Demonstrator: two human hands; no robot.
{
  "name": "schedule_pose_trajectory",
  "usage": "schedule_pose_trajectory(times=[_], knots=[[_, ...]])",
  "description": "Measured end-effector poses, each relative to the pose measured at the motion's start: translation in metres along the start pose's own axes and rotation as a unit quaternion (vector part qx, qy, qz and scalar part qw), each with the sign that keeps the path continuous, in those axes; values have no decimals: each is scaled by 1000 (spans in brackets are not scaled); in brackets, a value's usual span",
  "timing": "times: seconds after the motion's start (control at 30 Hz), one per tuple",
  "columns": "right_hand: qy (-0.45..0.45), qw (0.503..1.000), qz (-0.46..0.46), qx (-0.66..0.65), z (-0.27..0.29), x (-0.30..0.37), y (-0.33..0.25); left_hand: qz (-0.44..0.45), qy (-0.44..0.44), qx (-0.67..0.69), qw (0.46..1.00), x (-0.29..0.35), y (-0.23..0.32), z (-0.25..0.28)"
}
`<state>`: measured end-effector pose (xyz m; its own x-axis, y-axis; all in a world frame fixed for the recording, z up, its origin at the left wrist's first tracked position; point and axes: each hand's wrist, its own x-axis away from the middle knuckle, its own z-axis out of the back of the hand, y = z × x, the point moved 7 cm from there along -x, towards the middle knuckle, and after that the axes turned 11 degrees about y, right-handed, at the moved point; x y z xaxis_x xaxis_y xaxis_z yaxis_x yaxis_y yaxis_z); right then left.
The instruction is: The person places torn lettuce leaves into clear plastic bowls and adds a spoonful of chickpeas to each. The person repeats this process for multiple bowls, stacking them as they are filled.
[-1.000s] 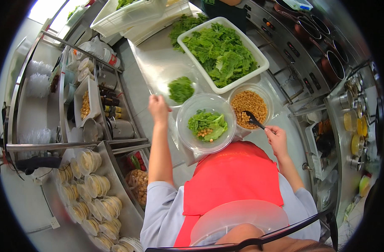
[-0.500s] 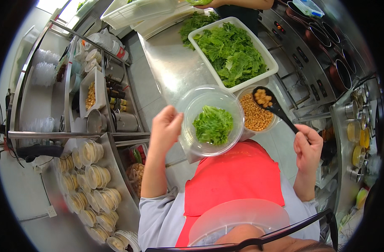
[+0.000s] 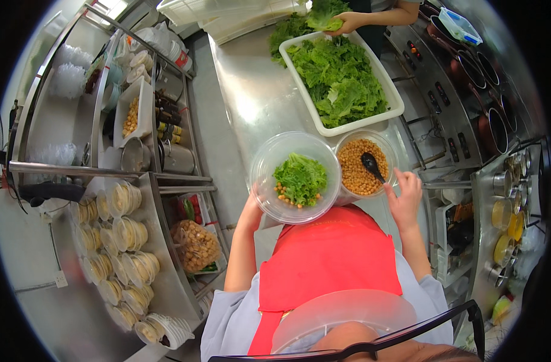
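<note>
A clear round plastic bowl stands at the near edge of the steel table. Green lettuce lies in it, with several chickpeas along the lettuce's lower edge. My left hand grips the bowl's left rim, its fingers partly hidden. To the bowl's right is a clear tub of chickpeas. A black spoon rests in the chickpeas, its handle pointing toward me. Beside the tub's right rim, my right hand is open, fingers apart and holding nothing.
Behind the bowl, a white tray of lettuce sits on the steel table. A co-worker's hand holds leaves above its far end. Shelves and stacked lidded tubs stand left; pans line the right.
The spoonful of chickpeas has gone into the bowl with the lettuce. My right hand has let go of the spoon, now lying in the tub. My left hand has come down to the bowl's rim.
</note>
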<state>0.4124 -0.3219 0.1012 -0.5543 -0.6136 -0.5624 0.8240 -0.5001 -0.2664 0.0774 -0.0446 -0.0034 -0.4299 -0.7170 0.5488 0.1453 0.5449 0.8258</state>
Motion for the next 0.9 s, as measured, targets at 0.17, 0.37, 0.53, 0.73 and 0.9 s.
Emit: schedule_pose_trajectory(times=[0.17, 0.37, 0.53, 0.73, 0.9], knots=[[-218, 867, -405, -192, -67, 11, 91, 20, -112, 11, 993, 56, -38, -55], [-372, 745, -453, -318, -111, 24, 97, 82, -11, 219, 972, 49, -38, -98], [-358, 751, -410, -375, -122, 12, 88, 27, 66, 275, 959, 63, -21, -94], [-397, 724, -403, -394, -130, 17, 47, -13, 195, 330, 923, 133, -50, -18], [-481, 717, -309, -400, -134, 17, -84, -84, 329, 338, 878, 234, -67, 103]])
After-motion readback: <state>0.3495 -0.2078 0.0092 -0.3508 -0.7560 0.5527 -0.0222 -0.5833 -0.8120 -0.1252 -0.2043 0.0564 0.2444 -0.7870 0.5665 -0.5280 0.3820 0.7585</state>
